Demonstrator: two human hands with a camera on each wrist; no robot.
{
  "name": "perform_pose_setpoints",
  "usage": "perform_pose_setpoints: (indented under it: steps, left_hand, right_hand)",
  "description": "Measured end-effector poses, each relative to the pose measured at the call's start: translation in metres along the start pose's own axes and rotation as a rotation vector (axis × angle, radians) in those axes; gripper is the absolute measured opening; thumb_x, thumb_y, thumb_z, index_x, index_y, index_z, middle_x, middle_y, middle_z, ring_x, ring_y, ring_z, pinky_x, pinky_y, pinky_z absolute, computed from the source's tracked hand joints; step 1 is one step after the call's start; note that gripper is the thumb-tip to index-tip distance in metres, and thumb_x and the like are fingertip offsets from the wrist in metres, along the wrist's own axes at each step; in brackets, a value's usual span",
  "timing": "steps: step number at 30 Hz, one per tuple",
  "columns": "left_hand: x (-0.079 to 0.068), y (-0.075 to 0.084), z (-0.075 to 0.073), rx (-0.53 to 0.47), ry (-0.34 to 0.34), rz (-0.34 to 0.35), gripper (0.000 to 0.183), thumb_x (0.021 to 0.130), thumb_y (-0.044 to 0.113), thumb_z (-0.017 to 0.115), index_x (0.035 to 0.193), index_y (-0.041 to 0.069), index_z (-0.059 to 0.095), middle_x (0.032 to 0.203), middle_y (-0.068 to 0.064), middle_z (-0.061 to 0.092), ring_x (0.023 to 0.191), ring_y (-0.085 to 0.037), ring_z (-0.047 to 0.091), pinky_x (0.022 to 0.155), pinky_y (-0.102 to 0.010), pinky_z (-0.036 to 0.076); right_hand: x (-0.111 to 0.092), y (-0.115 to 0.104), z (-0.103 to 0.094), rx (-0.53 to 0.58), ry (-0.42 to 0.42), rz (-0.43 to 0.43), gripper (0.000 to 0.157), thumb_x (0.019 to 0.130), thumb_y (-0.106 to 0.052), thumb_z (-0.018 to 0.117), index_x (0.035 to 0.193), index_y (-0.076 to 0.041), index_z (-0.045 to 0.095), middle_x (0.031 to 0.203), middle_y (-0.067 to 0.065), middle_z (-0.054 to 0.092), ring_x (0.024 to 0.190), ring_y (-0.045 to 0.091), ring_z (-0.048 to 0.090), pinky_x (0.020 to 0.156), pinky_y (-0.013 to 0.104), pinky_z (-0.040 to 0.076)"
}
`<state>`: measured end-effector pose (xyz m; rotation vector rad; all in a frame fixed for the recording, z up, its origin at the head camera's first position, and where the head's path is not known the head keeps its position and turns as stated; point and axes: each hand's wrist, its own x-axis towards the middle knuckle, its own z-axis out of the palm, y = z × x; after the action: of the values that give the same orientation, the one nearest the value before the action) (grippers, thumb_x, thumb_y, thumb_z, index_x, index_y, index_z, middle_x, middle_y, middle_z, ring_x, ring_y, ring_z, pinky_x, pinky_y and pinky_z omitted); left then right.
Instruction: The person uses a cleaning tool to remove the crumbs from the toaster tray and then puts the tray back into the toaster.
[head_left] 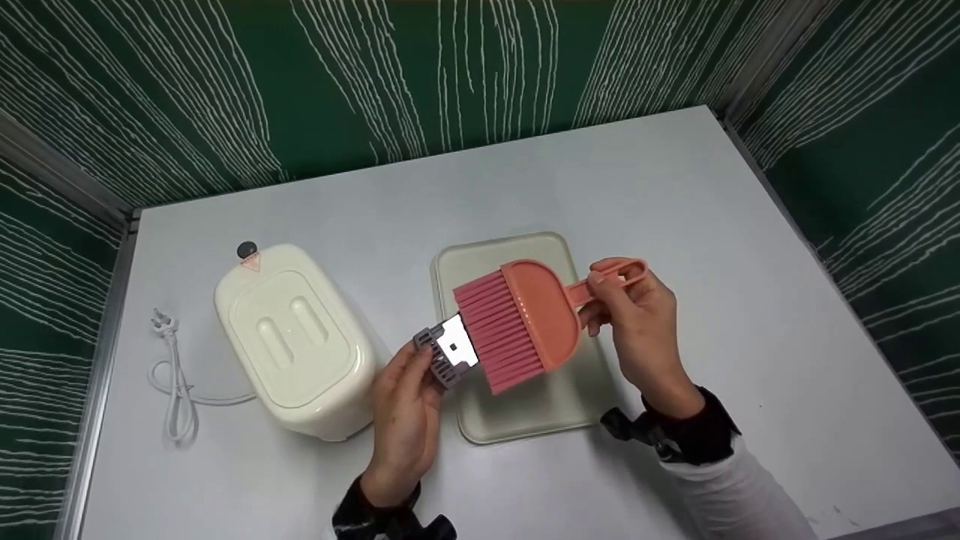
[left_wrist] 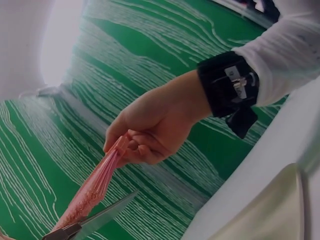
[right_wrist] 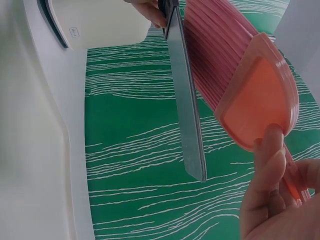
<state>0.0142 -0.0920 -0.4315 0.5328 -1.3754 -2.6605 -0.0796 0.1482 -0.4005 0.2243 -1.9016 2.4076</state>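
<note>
In the head view my right hand grips the slim handle of a wide brush with an orange body and pink bristles. My left hand pinches the grey slotted end of a flat metal crumb tray. The bristles overlap the metal plate there, partly hiding it. From the right wrist, the crumb tray appears edge-on, close beside the bristles of the brush. Both are held up over a shallow cream tray on the table.
A cream toaster with a covered top stands to the left, its dark knob facing the back. Its white cord and plug lie at the table's left side. Green patterned panels border the white table.
</note>
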Motion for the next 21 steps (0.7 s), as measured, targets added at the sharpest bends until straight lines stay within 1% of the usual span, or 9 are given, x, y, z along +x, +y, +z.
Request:
perform_pose_setpoints:
  steps: [4, 9, 14, 21]
  left_hand:
    - [0.0003, 0.0004, 0.0002, -0.001, 0.012, -0.001, 0.035, 0.110, 0.005, 0.044, 0.137, -0.016, 0.051, 0.129, -0.024, 0.062, 0.112, -0.028, 0.066, 0.095, -0.035, 0.057]
    - [0.0011, -0.0007, 0.0003, 0.002, 0.028, 0.015, 0.032, 0.109, 0.003, 0.044, 0.133, -0.017, 0.053, 0.124, -0.022, 0.063, 0.106, -0.025, 0.066, 0.090, -0.032, 0.057]
    - [0.0023, -0.0018, -0.0005, 0.006, 0.048, 0.022, 0.032, 0.108, 0.002, 0.044, 0.131, -0.018, 0.054, 0.122, -0.021, 0.063, 0.103, -0.024, 0.066, 0.088, -0.031, 0.057]
    - [0.0037, -0.0016, -0.0007, -0.017, 0.075, 0.017, 0.031, 0.108, 0.001, 0.044, 0.131, -0.017, 0.055, 0.119, -0.020, 0.063, 0.104, -0.023, 0.066, 0.089, -0.032, 0.058]
  right_hand:
    - [-0.0020, 0.0022, 0.0011, -0.017, 0.011, 0.014, 0.011, 0.104, -0.004, 0.063, 0.110, 0.004, 0.061, 0.081, 0.013, 0.074, 0.057, 0.013, 0.067, 0.049, 0.023, 0.051]
    - [-0.0035, 0.0043, 0.0018, -0.037, 0.012, 0.029, 0.010, 0.104, -0.003, 0.062, 0.111, 0.004, 0.061, 0.083, 0.013, 0.075, 0.057, 0.014, 0.067, 0.049, 0.023, 0.051]
    - [-0.0039, 0.0057, 0.0004, -0.061, 0.019, 0.020, 0.011, 0.104, -0.003, 0.063, 0.111, 0.005, 0.061, 0.082, 0.014, 0.075, 0.057, 0.014, 0.067, 0.049, 0.023, 0.052]
    - [-0.0015, 0.0050, -0.0034, -0.054, 0.030, 0.003, 0.012, 0.103, -0.004, 0.065, 0.110, 0.006, 0.061, 0.082, 0.014, 0.075, 0.058, 0.015, 0.068, 0.050, 0.024, 0.052]
